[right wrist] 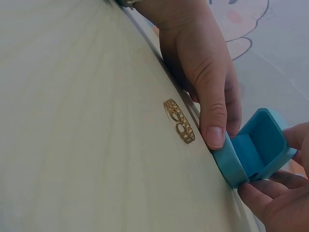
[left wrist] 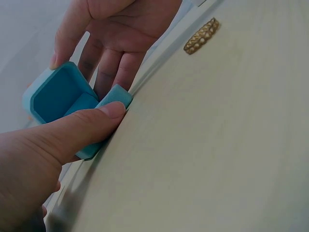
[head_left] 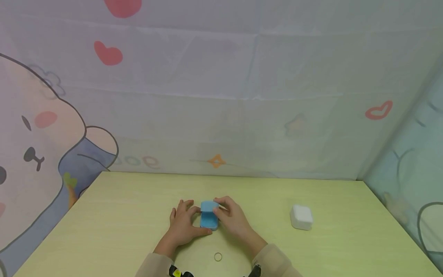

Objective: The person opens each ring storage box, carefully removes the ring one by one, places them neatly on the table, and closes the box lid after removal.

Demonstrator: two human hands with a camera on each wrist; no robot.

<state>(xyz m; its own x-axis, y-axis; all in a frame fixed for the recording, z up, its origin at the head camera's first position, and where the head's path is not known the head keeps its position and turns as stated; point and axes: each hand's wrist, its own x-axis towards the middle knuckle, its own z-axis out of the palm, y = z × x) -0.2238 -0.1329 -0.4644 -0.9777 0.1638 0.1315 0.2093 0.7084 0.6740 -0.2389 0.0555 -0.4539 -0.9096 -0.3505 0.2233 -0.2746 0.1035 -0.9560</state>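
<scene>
A small light-blue ring box (head_left: 209, 222) stands on the table with its hinged lid (head_left: 208, 206) raised. My left hand (head_left: 185, 227) holds the base from the left, its thumb across the front edge. On the other side my right hand (head_left: 233, 217) pinches the lid between thumb and fingers. The wrist views show the box's plain darker-blue inside, with an insert (right wrist: 249, 153) in the base. A gold openwork ring (left wrist: 202, 36) lies on the table between the two forearms, apart from both hands.
To the right on the table sits a white rounded block (head_left: 301, 217). The pale yellow-green table (head_left: 138, 200) ends at a hanging printed cloth (head_left: 242, 115) behind, and another cloth (head_left: 412, 161) hangs on the right side.
</scene>
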